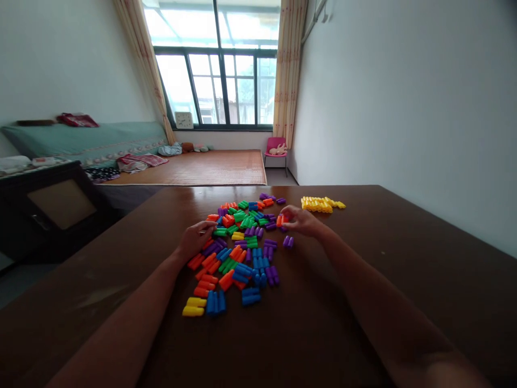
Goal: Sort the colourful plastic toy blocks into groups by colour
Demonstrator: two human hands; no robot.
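Observation:
A loose spread of small plastic toy blocks, shaped like joined tubes, covers the middle of the table, in orange, green, blue, purple and yellow. My right hand [301, 221] is at the spread's right side, thumb and fingers closed around an orange block [281, 220]. Just in front of that hand lies a purple block [288, 241]. At the left edge, my left hand [196, 240] rests with its fingers stretched toward a green block [220, 232]; I see nothing held in it. Nearest to me are a yellow block [194, 306] and blue blocks [216, 303].
Yellow blocks [317, 204] are gathered in a group at the far right of the brown table [323, 323]. Beyond the table stand a low bed [210, 167] and a pink chair [276, 144]. A dark cabinet [48, 199] is on the left, a white wall on the right.

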